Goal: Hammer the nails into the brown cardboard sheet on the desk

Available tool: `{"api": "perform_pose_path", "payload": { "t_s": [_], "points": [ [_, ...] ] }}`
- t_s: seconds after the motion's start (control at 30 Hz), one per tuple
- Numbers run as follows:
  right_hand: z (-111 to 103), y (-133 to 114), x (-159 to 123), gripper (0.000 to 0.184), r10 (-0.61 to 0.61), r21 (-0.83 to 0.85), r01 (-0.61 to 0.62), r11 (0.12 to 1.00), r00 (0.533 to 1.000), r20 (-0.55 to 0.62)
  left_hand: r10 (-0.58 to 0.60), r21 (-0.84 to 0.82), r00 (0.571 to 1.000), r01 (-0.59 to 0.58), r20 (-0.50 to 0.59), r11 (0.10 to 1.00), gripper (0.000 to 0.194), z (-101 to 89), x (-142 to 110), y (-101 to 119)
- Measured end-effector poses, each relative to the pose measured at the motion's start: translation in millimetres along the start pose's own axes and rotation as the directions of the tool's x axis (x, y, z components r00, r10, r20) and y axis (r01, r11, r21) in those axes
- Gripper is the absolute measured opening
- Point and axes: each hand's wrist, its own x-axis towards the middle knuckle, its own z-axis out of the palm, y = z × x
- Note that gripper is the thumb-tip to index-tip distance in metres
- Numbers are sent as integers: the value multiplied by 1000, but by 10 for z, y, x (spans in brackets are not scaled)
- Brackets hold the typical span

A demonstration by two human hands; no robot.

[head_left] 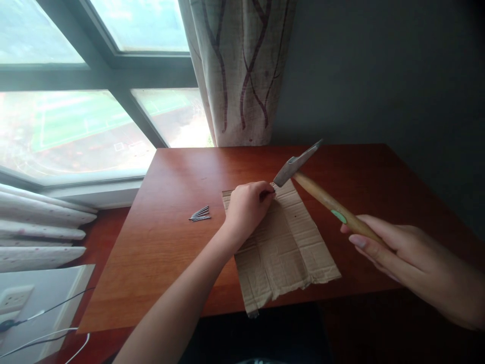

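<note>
My right hand (401, 253) is wrapped round the wooden handle of a hammer (322, 197), whose handle has a green oval patch. The metal hammer head slants just above the fingertips of my left hand (250, 202). The left fingers are pinched together over the far part of a piece of brown corrugated cardboard (288, 253). A bit of a thin dark nail (273, 191) seems to show at those fingertips, mostly hidden by the fingers and the hammer head. Several loose nails (200, 214) lie in a small bunch on the table, left of my left hand.
The reddish-brown wooden table (162, 253) carries the cardboard, whose torn near end sticks out over the front edge. A patterned curtain (242, 71) and a window (94, 116) stand behind. Cables (49, 306) and a wall socket (15, 301) are at lower left.
</note>
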Motion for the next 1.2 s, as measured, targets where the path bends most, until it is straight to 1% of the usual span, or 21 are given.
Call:
{"api": "perform_pose_path", "payload": {
  "t_s": [0.07, 0.13, 0.27, 0.33, 0.4, 0.47, 0.5, 0.57, 0.6, 0.67, 0.73, 0.83, 0.93, 1.07, 1.2],
  "points": [
    [2, 18, -6, 40, 1, -3, -1, 1000, 998, 66, 0, -1, 1000, 0, 1, 1000, 11, 0, -5, 8],
    [15, 31, -4, 40, 0, 3, 0, 1000, 995, 102, -5, 7, 1000, 5, 13, 1000, 11, -10, -2, 22],
    [58, 58, 7, 42, -11, 15, 9, 1000, 994, 108, -6, 14, 999, 5, 52, 1000, 10, -79, 18, 46],
    [67, 71, 6, 43, 1, 8, -2, 1000, 994, 107, 19, 35, 997, -21, 71, 999, 13, -144, -5, 52],
    [66, 74, 0, 44, 18, -2, -18, 1000, 994, 107, 61, 94, 997, -66, 49, 993, 18, -220, -88, 65],
    [59, 70, -7, 44, 29, -1, -29, 1000, 994, 107, 127, 164, 992, -129, 21, 978, 22, -285, -236, 97],
    [57, 67, -12, 44, 33, 7, -34, 999, 994, 105, 167, 186, 985, -171, 36, 968, 23, -308, -327, 119],
    [59, 68, -22, 41, 46, 36, -50, 998, 993, 108, 274, 176, 949, -299, 155, 938, 23, -325, -513, 161],
    [65, 73, -27, 40, 55, 52, -61, 997, 993, 108, 306, 172, 929, -342, 207, 924, 22, -320, -595, 176],
    [82, 94, -39, 39, 72, 76, -80, 994, 992, 107, 338, 169, 906, -386, 256, 907, 23, -291, -715, 177],
    [104, 119, -52, 39, 90, 93, -100, 991, 990, 107, 346, 161, 905, -391, 249, 906, 26, -251, -774, 139],
    [125, 141, -73, 38, 115, 111, -127, 986, 988, 105, 367, 124, 905, -398, 217, 909, 29, -195, -792, 46],
    [120, 124, -98, 40, 135, 88, -144, 986, 985, 107, 382, 108, 908, -403, 173, 909, 30, -150, -800, -25],
    [96, 64, -133, 39, 138, 71, -145, 987, 986, 94, 386, 100, 912, -401, 137, 911, 31, -113, -821, -51],
    [98, 3, -117, 38, 138, 60, -144, 988, 986, 98, 377, 89, 916, -390, 135, 916, 30, -113, -824, -44]
  ]
}}
